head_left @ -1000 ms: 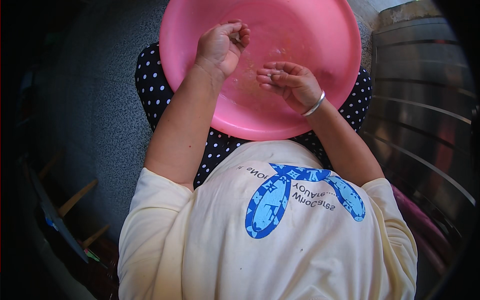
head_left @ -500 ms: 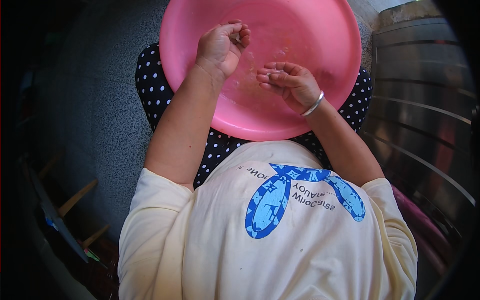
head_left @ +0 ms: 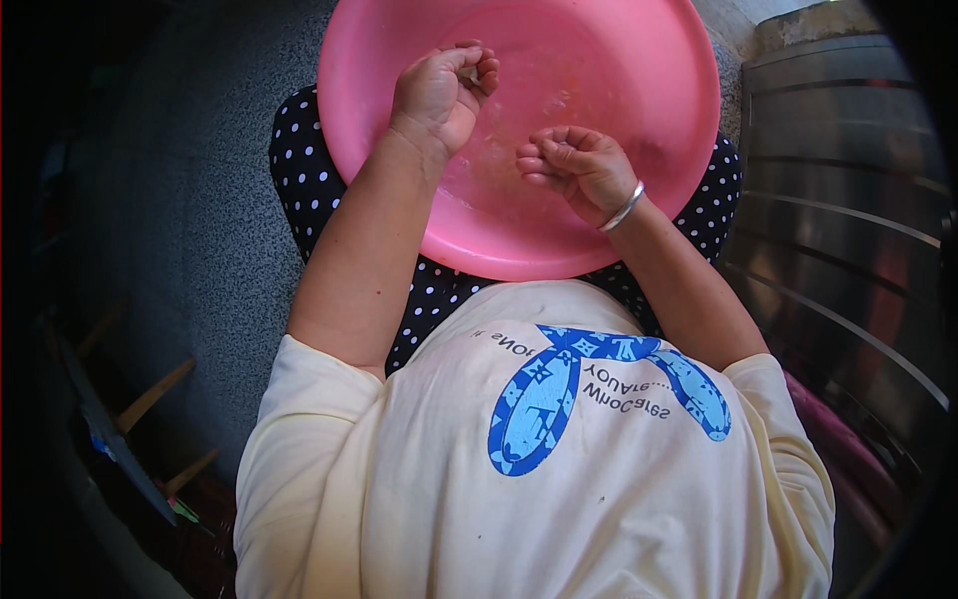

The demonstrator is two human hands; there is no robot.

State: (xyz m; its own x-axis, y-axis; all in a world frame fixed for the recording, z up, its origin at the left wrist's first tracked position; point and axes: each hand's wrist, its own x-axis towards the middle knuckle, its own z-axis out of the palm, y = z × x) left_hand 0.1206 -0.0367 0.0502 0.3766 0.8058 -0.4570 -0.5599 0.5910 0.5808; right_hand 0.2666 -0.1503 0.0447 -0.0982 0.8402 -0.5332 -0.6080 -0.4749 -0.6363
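Pink Basin: Head View

The basin is positioned ahead of the cream shirt, partly covering the black dotted trousers. The left hand is located over the basin interior, fingers curled. The right hand, nearer the shirt, has thumb and fingers drawn together; a silver bangle encircles its wrist. Finger contents: too small to identify.

Shirt | dark lettering, short rows, upside down | beside and between blue loops | bodyward of right hand
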